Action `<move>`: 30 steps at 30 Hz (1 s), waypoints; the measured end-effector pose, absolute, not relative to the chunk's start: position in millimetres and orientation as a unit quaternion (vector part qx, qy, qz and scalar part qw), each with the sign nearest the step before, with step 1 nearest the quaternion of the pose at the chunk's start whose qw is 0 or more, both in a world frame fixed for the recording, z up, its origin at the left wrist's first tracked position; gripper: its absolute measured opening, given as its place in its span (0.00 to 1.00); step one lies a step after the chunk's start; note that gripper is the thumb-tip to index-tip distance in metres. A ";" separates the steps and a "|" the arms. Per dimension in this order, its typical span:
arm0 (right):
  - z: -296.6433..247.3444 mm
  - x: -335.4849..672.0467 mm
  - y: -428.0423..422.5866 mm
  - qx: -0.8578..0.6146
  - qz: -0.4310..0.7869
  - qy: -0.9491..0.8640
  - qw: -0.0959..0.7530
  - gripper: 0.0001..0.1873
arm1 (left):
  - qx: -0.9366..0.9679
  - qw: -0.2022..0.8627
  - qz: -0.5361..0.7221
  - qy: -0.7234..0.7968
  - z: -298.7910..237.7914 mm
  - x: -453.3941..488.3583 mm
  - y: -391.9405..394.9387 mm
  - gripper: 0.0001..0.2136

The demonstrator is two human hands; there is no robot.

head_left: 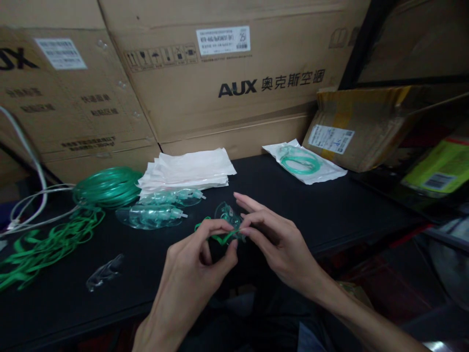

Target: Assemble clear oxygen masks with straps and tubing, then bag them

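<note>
Near the front edge of the black table, my left hand [200,256] and my right hand [273,237] meet, fingertips pinched on a green elastic strap [222,239]. Just behind the fingers is a clear green oxygen mask [227,213], partly hidden by my hands; whether the strap is fastened to it I cannot tell. More clear masks [154,215] with pale connectors lie to the left. A tangle of green straps [47,244] spreads at the far left, below coiled green tubing [106,187].
White pouches [186,168] are stacked behind the masks. A pouch with coiled green tubing [300,162] lies back right, beside an open carton [351,122]. A crumpled clear plastic piece [105,273] is at front left. Large cardboard boxes [234,112] line the back. A white cable [27,142] hangs at left.
</note>
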State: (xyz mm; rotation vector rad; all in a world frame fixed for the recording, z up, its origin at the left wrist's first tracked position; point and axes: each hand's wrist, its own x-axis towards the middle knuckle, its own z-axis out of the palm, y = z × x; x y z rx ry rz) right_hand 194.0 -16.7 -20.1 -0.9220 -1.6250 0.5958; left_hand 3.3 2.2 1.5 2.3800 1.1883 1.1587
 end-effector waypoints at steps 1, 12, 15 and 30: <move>-21.1 194.1 -16.6 -0.392 0.255 -0.681 0.564 0.07 | 0.812 0.125 0.392 0.414 2.0 2.5 2.6 0.08; -20.9 190.5 -15.2 -0.377 0.310 -0.549 0.678 0.03 | 0.772 0.199 0.380 0.469 -0.4 -18.5 14.0 0.09; -18.2 192.8 -16.0 -0.353 0.379 -0.586 0.623 0.04 | 0.771 0.238 0.377 0.455 -2.5 -18.2 15.5 0.08; -20.7 197.7 -1.3 -0.373 0.453 -0.508 0.631 0.26 | 0.771 0.311 0.318 0.456 -2.6 -29.9 26.6 0.16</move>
